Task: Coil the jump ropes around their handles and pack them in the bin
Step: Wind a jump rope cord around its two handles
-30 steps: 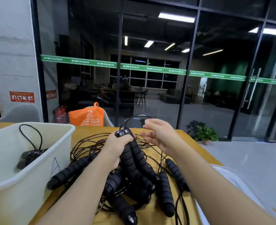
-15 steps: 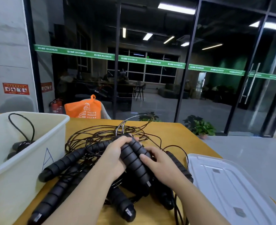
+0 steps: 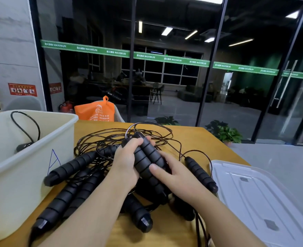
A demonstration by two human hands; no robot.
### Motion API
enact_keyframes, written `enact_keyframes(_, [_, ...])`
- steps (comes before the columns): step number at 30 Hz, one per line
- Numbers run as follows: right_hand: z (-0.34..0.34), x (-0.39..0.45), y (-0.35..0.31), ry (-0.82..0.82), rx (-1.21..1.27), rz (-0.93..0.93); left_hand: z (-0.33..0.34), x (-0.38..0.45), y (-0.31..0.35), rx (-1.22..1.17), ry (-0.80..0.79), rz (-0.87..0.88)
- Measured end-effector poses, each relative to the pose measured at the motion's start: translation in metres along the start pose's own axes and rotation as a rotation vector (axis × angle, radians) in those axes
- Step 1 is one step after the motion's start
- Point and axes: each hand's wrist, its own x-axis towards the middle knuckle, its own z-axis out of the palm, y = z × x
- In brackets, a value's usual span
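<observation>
A tangle of black jump ropes with ribbed foam handles lies on the yellow table. My left hand grips a pair of handles held side by side above the pile. My right hand rests on the lower part of the same pair, thumb across the foam. Loose handles lie left, front and right of my hands. The cream bin marked "A" stands at left, with one coiled rope inside.
A clear plastic lid lies on the table at right. An orange bag sits behind the table's far edge. Glass walls and potted plants stand beyond.
My right hand came down from the raised cord onto the handle pair. My left hand lowered the pair toward the pile. Over the last half second little has shifted.
</observation>
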Motion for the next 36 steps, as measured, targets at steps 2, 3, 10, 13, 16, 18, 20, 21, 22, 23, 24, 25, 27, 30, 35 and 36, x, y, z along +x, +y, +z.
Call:
enact_keyframes(2, [-0.002, -0.001, 0.001, -0.033, -0.095, -0.046, 0.0, 0.001, -0.001, -0.062, 0.021, 0.065])
enact_keyframes(3, [-0.002, -0.001, 0.002, -0.032, -0.164, -0.069, 0.0, 0.001, -0.001, -0.099, 0.028, 0.085])
enact_keyframes(10, [0.008, 0.001, 0.004, 0.207, -0.451, -0.075, 0.008, -0.006, -0.011, -0.053, 0.036, 0.18])
enact_keyframes(13, [-0.007, 0.002, 0.007, 0.201, -0.446, -0.027, 0.005, -0.011, -0.015, 0.41, 0.101, 0.512])
enact_keyframes(16, [-0.024, 0.001, 0.012, 0.147, -0.418, -0.002, -0.005, -0.012, -0.008, 0.647, 0.045, 0.879])
enact_keyframes(18, [-0.032, -0.001, 0.015, 0.123, -0.407, -0.017, -0.017, -0.006, 0.002, 0.84, 0.009, 0.999])
enact_keyframes(20, [-0.035, -0.001, 0.017, 0.106, -0.374, -0.047, -0.029, 0.005, 0.009, 1.094, -0.008, 1.03])
enact_keyframes(21, [-0.034, -0.001, 0.018, 0.098, -0.353, -0.069, -0.035, 0.011, 0.011, 1.179, -0.02, 1.019])
enact_keyframes(22, [-0.033, -0.001, 0.019, 0.088, -0.332, -0.094, -0.039, 0.015, 0.012, 1.219, -0.041, 0.999])
enact_keyframes(23, [-0.031, -0.001, 0.019, 0.074, -0.303, -0.12, -0.041, 0.016, 0.012, 1.213, -0.068, 0.966])
enact_keyframes(24, [-0.03, 0.0, 0.019, 0.057, -0.261, -0.143, -0.04, 0.015, 0.013, 1.178, -0.086, 0.937])
enact_keyframes(25, [-0.029, 0.0, 0.018, 0.035, -0.201, -0.154, -0.037, 0.013, 0.013, 1.144, -0.095, 0.924])
enact_keyframes(27, [-0.028, 0.002, 0.016, -0.026, -0.046, -0.152, -0.032, 0.008, 0.012, 1.103, -0.075, 0.921])
enact_keyframes(30, [-0.027, 0.003, 0.016, -0.196, 0.272, -0.1, -0.023, -0.002, 0.011, 1.01, 0.003, 0.943])
enact_keyframes(35, [-0.028, 0.003, 0.023, -0.758, 1.075, 0.126, -0.016, -0.005, 0.006, 0.879, 0.026, 0.991])
enact_keyframes(36, [-0.028, 0.003, 0.022, -0.85, 1.165, 0.117, -0.018, -0.004, 0.006, 0.886, 0.011, 0.98])
